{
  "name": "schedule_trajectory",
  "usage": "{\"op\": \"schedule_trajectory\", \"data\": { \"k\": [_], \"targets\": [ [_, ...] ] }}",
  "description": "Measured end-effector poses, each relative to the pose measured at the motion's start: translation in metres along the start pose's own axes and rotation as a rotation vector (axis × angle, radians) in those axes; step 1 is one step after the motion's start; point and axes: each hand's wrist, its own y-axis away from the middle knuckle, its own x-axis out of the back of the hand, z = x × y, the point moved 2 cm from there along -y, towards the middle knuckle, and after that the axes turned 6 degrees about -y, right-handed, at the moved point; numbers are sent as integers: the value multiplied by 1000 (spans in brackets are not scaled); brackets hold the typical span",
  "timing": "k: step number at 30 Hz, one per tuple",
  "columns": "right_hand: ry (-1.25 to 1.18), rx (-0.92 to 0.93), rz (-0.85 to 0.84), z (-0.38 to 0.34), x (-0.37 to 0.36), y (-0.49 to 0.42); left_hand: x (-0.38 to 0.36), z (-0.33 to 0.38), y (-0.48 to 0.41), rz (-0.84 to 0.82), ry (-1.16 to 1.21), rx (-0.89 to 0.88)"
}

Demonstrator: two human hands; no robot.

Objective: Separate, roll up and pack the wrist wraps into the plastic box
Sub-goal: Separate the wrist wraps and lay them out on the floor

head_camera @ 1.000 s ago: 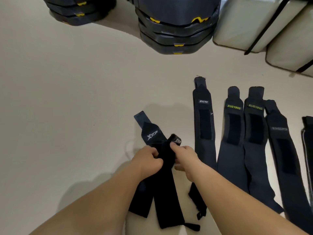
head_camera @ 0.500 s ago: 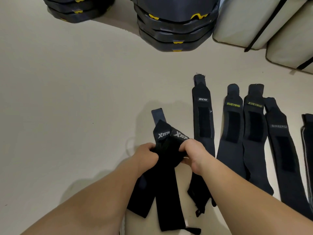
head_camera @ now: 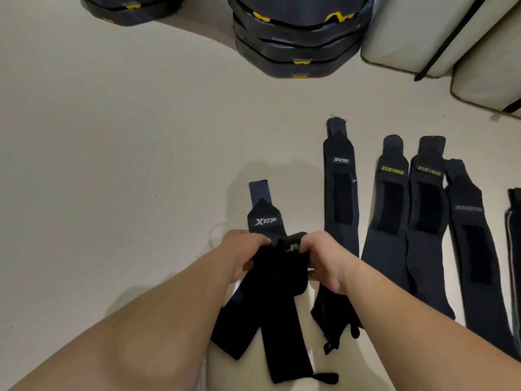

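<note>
Two black XTEP wrist wraps lie crossed on the pale floor in front of me. My left hand (head_camera: 242, 253) and my right hand (head_camera: 324, 259) both pinch the curled-over top end of the upper XTEP wrap (head_camera: 279, 300), whose tail runs toward me. The other XTEP wrap (head_camera: 263, 217) lies flat beneath it, label up. To the right, several dark wraps lie side by side: one grey wrap (head_camera: 341, 193), two XUEYING wraps (head_camera: 392, 210) (head_camera: 428, 215) and another wrap (head_camera: 470, 244). No plastic box is in view.
Stacked black weight plates with yellow marks (head_camera: 296, 43) stand at the back centre, another stack (head_camera: 127, 9) at back left. Pale padded blocks with black straps (head_camera: 417, 38) sit at back right. One more wrap (head_camera: 514, 230) shows at the right edge.
The top end of the upper XTEP wrap has been folded over toward me between both hands. The lower XTEP wrap's label end now lies uncovered and flat on the floor.
</note>
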Motion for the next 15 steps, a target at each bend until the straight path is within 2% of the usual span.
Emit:
{"op": "schedule_trajectory", "data": {
  "k": [4,8,15],
  "targets": [
    [-77,25,-89,-10,0,6,-2,18,14,-70,37,-78],
    [-134,83,-11,-16,0,24,-3,36,27,-49,75,-110],
    [-134,92,-127,-24,9,99,-3,78,93,-70,-37,-355]
  ]
}}
